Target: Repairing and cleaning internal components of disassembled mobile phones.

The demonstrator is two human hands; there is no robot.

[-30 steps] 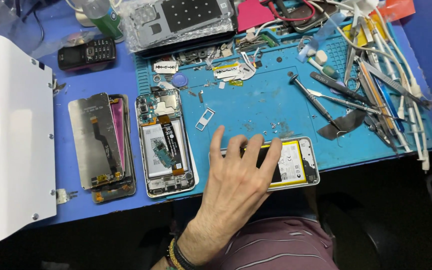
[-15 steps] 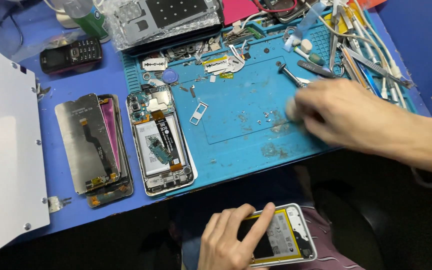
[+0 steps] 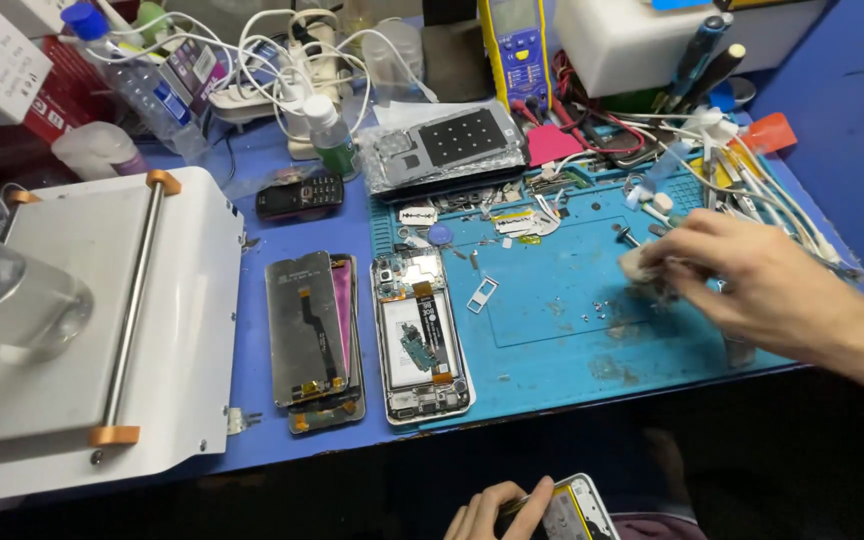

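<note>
Both arms are showing bare: the right hand and its forearm are wearing no sleeve, glove, ring or watch as far as the frame reaches. The left hand is likewise ungloved (only fingers and knuckles are showing), with a strip of maroon clothing peeking beside it.

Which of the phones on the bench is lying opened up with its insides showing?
The opened phone at the blue mat's left edge: circuit boards exposed. The small keypad phone behind it is closed, keys showing.
</note>
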